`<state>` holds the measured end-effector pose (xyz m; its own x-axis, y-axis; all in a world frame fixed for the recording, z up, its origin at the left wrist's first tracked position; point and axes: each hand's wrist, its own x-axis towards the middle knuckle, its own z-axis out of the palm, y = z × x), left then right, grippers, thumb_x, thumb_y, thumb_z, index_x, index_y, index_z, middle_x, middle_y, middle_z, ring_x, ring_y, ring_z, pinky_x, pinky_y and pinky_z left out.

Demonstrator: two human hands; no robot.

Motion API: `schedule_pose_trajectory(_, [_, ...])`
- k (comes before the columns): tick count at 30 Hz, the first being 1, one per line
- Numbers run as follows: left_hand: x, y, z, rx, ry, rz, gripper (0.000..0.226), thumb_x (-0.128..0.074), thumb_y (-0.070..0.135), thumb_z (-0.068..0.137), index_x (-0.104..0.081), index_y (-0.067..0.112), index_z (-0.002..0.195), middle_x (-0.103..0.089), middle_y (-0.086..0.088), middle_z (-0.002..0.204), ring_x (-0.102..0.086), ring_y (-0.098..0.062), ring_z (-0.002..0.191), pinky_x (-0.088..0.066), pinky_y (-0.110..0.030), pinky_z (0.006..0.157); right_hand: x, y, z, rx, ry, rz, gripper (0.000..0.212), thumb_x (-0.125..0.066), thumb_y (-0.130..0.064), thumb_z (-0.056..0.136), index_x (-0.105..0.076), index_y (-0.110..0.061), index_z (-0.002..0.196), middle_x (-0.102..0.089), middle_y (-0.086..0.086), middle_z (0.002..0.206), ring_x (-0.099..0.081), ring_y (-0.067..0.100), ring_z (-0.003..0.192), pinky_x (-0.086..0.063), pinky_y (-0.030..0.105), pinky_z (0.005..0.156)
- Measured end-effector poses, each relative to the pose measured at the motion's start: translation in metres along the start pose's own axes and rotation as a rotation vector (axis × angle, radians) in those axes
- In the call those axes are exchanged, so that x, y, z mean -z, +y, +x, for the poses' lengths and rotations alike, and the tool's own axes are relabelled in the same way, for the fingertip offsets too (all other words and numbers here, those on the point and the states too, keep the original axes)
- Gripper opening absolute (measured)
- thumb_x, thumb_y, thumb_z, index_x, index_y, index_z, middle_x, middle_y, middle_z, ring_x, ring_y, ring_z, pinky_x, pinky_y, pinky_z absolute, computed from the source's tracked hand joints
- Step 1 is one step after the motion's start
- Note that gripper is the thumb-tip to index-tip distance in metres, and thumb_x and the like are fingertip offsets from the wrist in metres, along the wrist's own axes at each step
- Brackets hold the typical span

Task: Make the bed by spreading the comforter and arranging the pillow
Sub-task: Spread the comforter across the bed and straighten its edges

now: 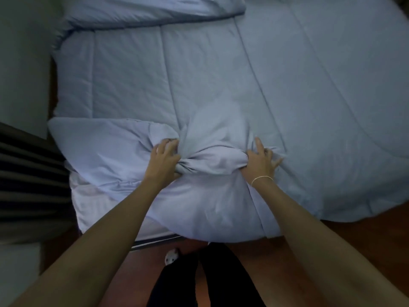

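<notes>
Both hands grip the pillow point(124, 160) lying on the comforter point(243, 74). The left hand point(164, 159) bunches its fabric with curled fingers. The right hand point(260, 160) pinches it too, index finger extended.

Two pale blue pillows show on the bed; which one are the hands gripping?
The near pale blue pillow at the bed's front edge: left hand and right hand bunch its fabric. The far pale blue pillow lies untouched at the top.

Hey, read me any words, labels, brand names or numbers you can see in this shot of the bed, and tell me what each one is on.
None: no text shows on the comforter, the pillow that the left hand and right hand grip, the floor, or the thin bracelet.
</notes>
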<state>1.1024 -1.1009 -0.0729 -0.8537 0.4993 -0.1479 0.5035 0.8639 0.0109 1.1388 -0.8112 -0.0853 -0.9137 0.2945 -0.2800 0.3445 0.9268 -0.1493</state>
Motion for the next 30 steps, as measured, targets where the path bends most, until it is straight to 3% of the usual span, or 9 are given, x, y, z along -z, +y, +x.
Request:
schedule_pose_trajectory(4, [0.028, 0.002, -0.026, 0.071, -0.089, -0.169, 0.054, -0.049, 0.047, 0.067, -0.058, 0.008, 0.103, -0.063, -0.017, 0.11, -0.054, -0.035, 0.111, -0.032, -0.043, 0.096, 0.013, -0.005, -0.029, 0.086, 0.062, -0.002, 0.027, -0.06, -0.04, 0.079, -0.059, -0.026, 0.101, -0.044, -0.004, 0.141, -0.036, 0.029, 0.125, -0.017, 0.069, 0.105])
schedule_pose_trajectory(8, [0.036, -0.005, -0.075, 0.242, -0.206, -0.356, 0.062, -0.064, 0.032, 0.079, -0.035, 0.008, 0.129, -0.063, -0.021, 0.109, -0.059, -0.038, 0.103, -0.04, -0.036, 0.076, 0.017, -0.02, -0.076, 0.07, -0.041, 0.395, 0.044, -0.061, -0.03, 0.076, -0.041, -0.033, 0.114, -0.064, 0.018, 0.106, -0.058, 0.041, 0.103, -0.05, 0.045, 0.082])
schedule_pose_trajectory(11, [0.024, -0.022, -0.13, 0.306, -0.317, -0.441, 0.097, -0.065, 0.038, 0.079, -0.002, 0.017, 0.15, -0.055, -0.019, 0.131, -0.053, -0.037, 0.117, -0.043, -0.038, 0.092, 0.013, -0.04, -0.121, 0.088, -0.187, 0.465, 0.082, -0.063, -0.033, 0.079, -0.014, -0.045, 0.145, -0.065, 0.02, 0.111, -0.061, 0.042, 0.101, -0.05, 0.043, 0.087])
schedule_pose_trajectory(13, [0.012, -0.033, -0.173, 0.335, -0.409, -0.445, 0.108, -0.067, 0.045, 0.078, 0.01, 0.024, 0.149, -0.045, -0.017, 0.142, -0.049, -0.036, 0.123, -0.041, -0.038, 0.1, 0.002, -0.057, -0.157, 0.093, -0.24, 0.414, 0.089, -0.064, -0.035, 0.079, -0.009, -0.044, 0.148, -0.061, 0.019, 0.124, -0.057, 0.041, 0.111, -0.046, 0.042, 0.095])
schedule_pose_trajectory(18, [-0.025, -0.051, -0.287, 0.311, -0.531, -0.277, 0.087, -0.067, 0.049, 0.074, -0.021, 0.03, 0.145, -0.046, -0.015, 0.139, -0.044, -0.033, 0.124, -0.041, -0.038, 0.099, -0.061, -0.086, -0.23, 0.121, -0.399, 0.133, 0.057, -0.048, -0.056, 0.065, -0.052, -0.044, 0.121, -0.065, 0.008, 0.121, -0.058, 0.034, 0.113, -0.044, 0.038, 0.094])
schedule_pose_trajectory(21, [-0.038, -0.058, -0.345, 0.314, -0.559, -0.232, 0.075, -0.063, 0.043, 0.08, -0.025, 0.032, 0.144, -0.044, -0.01, 0.141, -0.042, -0.031, 0.125, -0.039, -0.04, 0.098, -0.075, -0.104, -0.296, 0.139, -0.461, 0.138, 0.052, -0.061, -0.046, 0.065, -0.064, -0.029, 0.114, -0.065, 0.012, 0.119, -0.06, 0.034, 0.109, -0.047, 0.036, 0.091])
schedule_pose_trajectory(25, [-0.045, -0.084, -0.398, 0.39, -0.644, -0.229, 0.046, -0.047, 0.044, 0.088, -0.041, 0.033, 0.133, -0.046, -0.001, 0.142, -0.044, -0.028, 0.128, -0.039, -0.039, 0.101, -0.098, -0.111, -0.358, 0.079, -0.545, 0.32, 0.036, -0.063, -0.023, 0.085, -0.065, -0.021, 0.121, -0.063, 0.007, 0.114, -0.06, 0.025, 0.107, -0.044, 0.024, 0.085])
schedule_pose_trajectory(27, [-0.051, -0.101, -0.412, 0.404, -0.673, -0.197, 0.043, -0.044, 0.043, 0.09, -0.046, 0.028, 0.131, -0.048, -0.004, 0.141, -0.047, -0.026, 0.127, -0.039, -0.038, 0.104, -0.105, -0.114, -0.368, 0.077, -0.52, 0.356, 0.04, -0.063, -0.024, 0.087, -0.06, -0.022, 0.126, -0.055, -0.001, 0.103, -0.059, 0.021, 0.099, -0.043, 0.024, 0.083])
schedule_pose_trajectory(30, [-0.06, -0.122, -0.427, 0.445, -0.666, -0.215, 0.05, -0.051, 0.041, 0.089, -0.043, 0.024, 0.135, -0.046, -0.007, 0.142, -0.045, -0.025, 0.129, -0.036, -0.042, 0.108, -0.106, -0.123, -0.375, 0.103, -0.507, 0.35, 0.05, -0.061, -0.024, 0.087, -0.052, -0.023, 0.136, -0.054, -0.002, 0.112, -0.056, 0.026, 0.114, -0.042, 0.026, 0.092])
